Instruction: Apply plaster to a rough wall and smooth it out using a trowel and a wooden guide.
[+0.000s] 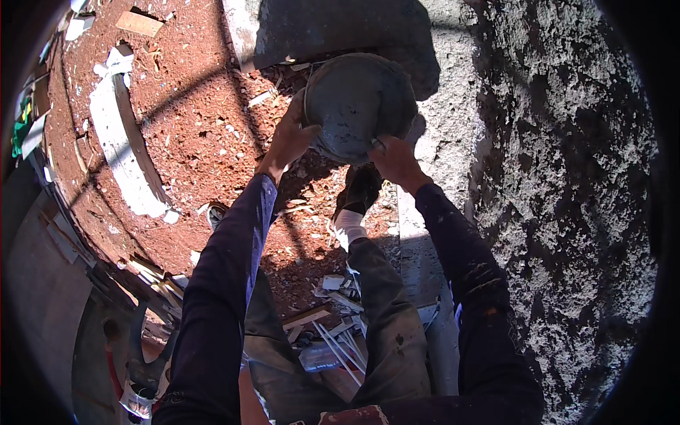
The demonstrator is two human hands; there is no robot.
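A rough, grey-splattered wall point(567, 212) fills the whole right side, sunlit and mottled with shadow. Reddish soil point(191, 127) spreads across the left and middle, strewn with pale chips, and a strip of pale concrete point(453, 142) runs between it and the wall's foot. On the soil to the left lies a long, curved-looking white slab point(117, 149), well apart from the person.

The round bucket point(331, 150) is ahead of the person, over the border between soil and concrete. What looks like wet grey mortar point(347, 106) fills it, part sunlit, part shaded. Whether the bucket rests on something or hangs clear cannot be told. Between the legs lies a heap of scraps point(343, 347), with thin white rods among the pieces. A dark shoe point(360, 188) shows just below the bucket's near edge.

Both hands are closed on the bucket: the left hand point(289, 138) grips its left side, thumb toward the front, while the right hand point(395, 161) clasps the near rim, its fingertips partly hidden. The step in hand seems to be steadying or shifting the load; the next move probably calls for an even two-sided grip that keeps the mortar from slopping out.
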